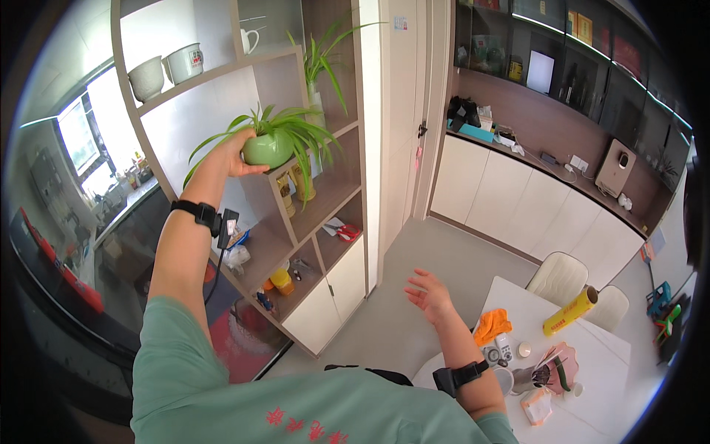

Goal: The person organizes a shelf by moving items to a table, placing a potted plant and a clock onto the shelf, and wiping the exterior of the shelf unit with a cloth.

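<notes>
My left hand (244, 156) is wrapped around the near side of a round, glossy green pot (269, 149), its thumb and fingers against the glaze. Long leaves of a spider plant (310, 125) spill out over the pot's rim. The pot is at a ledge of the wooden shelf unit (310, 222); whether it bears its full weight there I cannot tell. My right hand (430, 297) hangs in the air over the floor with fingers apart and nothing in it. A second long-leaved plant (315, 64) stands in a pale vase behind, on a shelf to the right.
Two pale pots (186, 62) stand on the upper shelf. Red-handled scissors (345, 232) lie in a lower compartment. At right, a marble-look table (604, 355) carries an orange cloth (492, 326), a yellow roll (570, 312) and a pink dish (566, 363). Chairs (557, 275) stand behind it.
</notes>
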Demonstrator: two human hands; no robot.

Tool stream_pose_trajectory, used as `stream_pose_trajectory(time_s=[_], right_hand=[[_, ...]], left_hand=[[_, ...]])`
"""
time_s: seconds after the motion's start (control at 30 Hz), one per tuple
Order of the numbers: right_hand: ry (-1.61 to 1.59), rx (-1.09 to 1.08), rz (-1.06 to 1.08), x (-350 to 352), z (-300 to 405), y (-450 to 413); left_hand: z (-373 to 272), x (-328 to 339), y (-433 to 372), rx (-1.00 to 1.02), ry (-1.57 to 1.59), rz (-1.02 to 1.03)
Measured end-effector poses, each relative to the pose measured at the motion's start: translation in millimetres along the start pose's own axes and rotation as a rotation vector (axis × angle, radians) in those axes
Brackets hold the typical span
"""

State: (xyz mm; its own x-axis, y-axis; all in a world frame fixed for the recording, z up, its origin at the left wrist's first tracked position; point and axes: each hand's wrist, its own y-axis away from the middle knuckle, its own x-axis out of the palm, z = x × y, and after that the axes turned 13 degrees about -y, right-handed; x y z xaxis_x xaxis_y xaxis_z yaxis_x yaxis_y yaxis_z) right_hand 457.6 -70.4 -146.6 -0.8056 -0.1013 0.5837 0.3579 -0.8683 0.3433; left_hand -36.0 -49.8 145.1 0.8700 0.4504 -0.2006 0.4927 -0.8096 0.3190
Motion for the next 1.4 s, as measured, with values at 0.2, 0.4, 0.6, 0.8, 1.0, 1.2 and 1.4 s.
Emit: stream_pose_trajectory(time_s=[0.2, 0.4, 0.6, 0.8, 1.0, 1.2, 1.4], right_hand=[[-0.047, -0.002, -0.080, -29.7, -4.7, 2.0], [-0.070, 0.016, -0.147, -51.6, -19.1, 5.4], [-0.119, 0.001, -0.188, -78.0, -25.9, 13.2], [-0.163, 0.007, -0.237, -100.8, -35.5, 20.0], [-0.204, 0.020, -0.239, -112.2, -51.5, 11.4], [-0.253, 0.031, -0.237, -110.0, -53.2, 9.9], [-0.242, 0.023, -0.270, -119.3, -59.7, 33.7]], left_hand=[[-2.7, 4.0, -15.2, 0.002, -0.027, -0.100], [6.1, -5.8, -25.7, 0.032, 0.005, -0.117], [39.0, -6.6, -37.3, 0.182, 0.057, -0.182], [64.8, 13.2, -35.9, 0.389, -0.002, -0.324], [70.2, 16.7, -45.6, 0.528, -0.192, -0.540], [63.6, 26.5, -56.0, 0.491, -0.349, -0.710], [70.2, 19.8, -48.3, 0.551, -0.431, -0.665]])
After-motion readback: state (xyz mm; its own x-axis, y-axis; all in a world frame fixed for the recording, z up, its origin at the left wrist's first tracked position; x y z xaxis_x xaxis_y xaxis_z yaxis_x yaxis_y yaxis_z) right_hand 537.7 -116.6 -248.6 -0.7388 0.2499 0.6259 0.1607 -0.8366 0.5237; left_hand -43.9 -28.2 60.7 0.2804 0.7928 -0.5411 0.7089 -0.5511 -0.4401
